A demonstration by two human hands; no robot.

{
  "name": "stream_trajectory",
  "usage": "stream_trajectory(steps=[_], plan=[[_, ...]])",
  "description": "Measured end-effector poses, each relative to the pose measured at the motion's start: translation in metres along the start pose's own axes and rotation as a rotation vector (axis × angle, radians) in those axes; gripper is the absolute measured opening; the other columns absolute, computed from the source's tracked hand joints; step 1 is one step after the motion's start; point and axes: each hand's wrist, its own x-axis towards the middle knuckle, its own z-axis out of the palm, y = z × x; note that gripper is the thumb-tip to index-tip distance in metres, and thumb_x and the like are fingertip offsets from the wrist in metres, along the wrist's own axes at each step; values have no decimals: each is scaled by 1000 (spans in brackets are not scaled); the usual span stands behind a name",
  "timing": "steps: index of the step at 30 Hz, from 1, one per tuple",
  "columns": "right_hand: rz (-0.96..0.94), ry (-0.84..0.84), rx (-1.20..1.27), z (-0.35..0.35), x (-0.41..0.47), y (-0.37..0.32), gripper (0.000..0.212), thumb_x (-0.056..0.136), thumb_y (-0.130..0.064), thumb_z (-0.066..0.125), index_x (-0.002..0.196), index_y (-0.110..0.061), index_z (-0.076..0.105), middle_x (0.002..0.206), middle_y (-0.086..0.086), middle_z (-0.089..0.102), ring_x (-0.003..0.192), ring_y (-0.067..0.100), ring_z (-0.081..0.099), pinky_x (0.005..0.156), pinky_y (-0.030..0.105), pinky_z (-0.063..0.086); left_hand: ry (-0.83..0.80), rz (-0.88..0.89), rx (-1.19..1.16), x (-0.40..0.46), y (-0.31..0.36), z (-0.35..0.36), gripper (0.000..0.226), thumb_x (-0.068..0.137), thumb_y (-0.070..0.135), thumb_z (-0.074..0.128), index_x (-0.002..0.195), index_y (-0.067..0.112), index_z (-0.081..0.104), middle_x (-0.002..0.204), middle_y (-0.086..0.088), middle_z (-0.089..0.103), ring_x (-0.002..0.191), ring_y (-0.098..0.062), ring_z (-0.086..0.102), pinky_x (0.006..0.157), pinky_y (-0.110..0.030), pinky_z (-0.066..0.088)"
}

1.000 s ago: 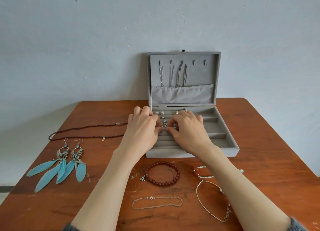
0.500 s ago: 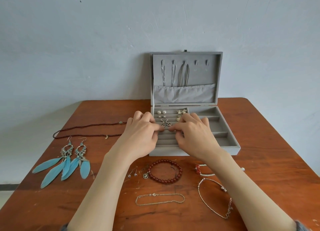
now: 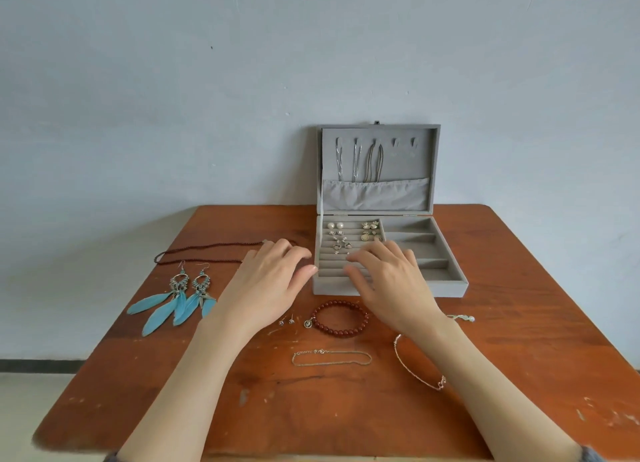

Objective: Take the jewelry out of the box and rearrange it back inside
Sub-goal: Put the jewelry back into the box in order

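Grey felt box is standing open on the surface, small earrings sitting in its slots. Both hands, left hand and right hand, are hovering relaxed, holding nothing. Refilling seems underway; next, probably picking the tiny studs.

Box matt grey velvet; table scuffed wood.

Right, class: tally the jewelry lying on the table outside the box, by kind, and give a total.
Feather earrings: 2
Stud earrings: 2
Necklace: 1
Bracelets: 4 (red beads, chain, bangle, one partly hidden by the right arm)
Total: 9
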Motion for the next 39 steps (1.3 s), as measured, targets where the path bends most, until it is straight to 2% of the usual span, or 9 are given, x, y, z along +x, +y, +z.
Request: stream_trajectory(steps=[7, 10, 15, 18, 20, 23, 26, 29, 39], plan=[[-113, 72, 0, 1, -20, -38, 29, 82, -32, 43, 78, -24, 71, 74, -5, 62, 71, 22, 60, 61, 35, 47, -43, -77, -30, -48, -6, -10, 41, 98, 40, 31, 133, 24, 44, 129, 5, 49, 117, -14, 47, 93, -28, 42], [-153, 35, -27, 4, -25, -50, 30, 79, -35, 42, 74, -29, 71, 72, -8, 61, 70, 19, 60, 59, 33, 46, -56, -71, -30, -57, -9, -7, 36, 97, 38, 36, 128, 24, 49, 123, 6, 52, 113, -13, 49, 89, -28, 45], [-155, -70, 6, 10, -29, -65, 9, 65, -31, 63, 66, -34, 72, 67, -9, 58, 67, 18, 59, 59, 32, 43, -64, -69, -46, -62, -6, 1, 32, 95, 35, 45, 122, 24, 58, 116, 8, 51, 110, -9, 47, 85, -22, 42], [-139, -165, 33, 13, -28, -71, 17, 75, -26, 59, 79, -27, 75, 79, -1, 61, 81, 24, 57, 71, 40, 38, -43, -102, -40, -62, -5, 4, 33, 93, 39, 48, 122, 27, 59, 116, 9, 52, 109, -8, 47, 81, -21, 42], [-139, -214, 32, 11, -27, -73, 21, 84, -26, 55, 91, -24, 75, 90, 3, 61, 92, 26, 53, 79, 40, 31, -23, -120, -24, -62, -4, 5, 31, 92, 39, 49, 120, 29, 60, 116, 10, 53, 108, -8, 47, 78, -20, 41], [-134, -190, 29, 12, -26, -75, 20, 82, -25, 56, 86, -24, 76, 87, 3, 62, 90, 27, 54, 77, 40, 32, 24, -138, -3, -61, -3, 7, 26, 92, 38, 50, 114, 31, 62, 113, 11, 55, 104, -8, 49, 71, -18, 37], [-119, -141, 2, 17, -25, -75, 10, 67, -27, 64, 67, -27, 74, 70, -2, 61, 72, 25, 58, 64, 40, 39, 52, -156, 1, -60, -2, 9, 24, 92, 36, 51, 111, 30, 64, 111, 12, 58, 101, -7, 50, 69, -17, 35], [-138, -84, -32, 20, -24, -76, 5, 60, -32, 66, 57, -30, 71, 63, -7, 58, 63, 20, 58, 57, 36, 42, 74, -161, -1, -61, -2, 9, 24, 92, 34, 52, 111, 27, 64, 110, 11, 59, 100, -8, 51, 69, -16, 36], [-214, -30, -69, 21, -25, -73, 10, 60, -35, 62, 53, -33, 69, 56, -13, 54, 59, 13, 55, 56, 26, 41, 79, -149, -18, -63, -3, 9, 23, 93, 32, 50, 112, 25, 62, 111, 9, 58, 102, -8, 52, 74, -17, 41]])
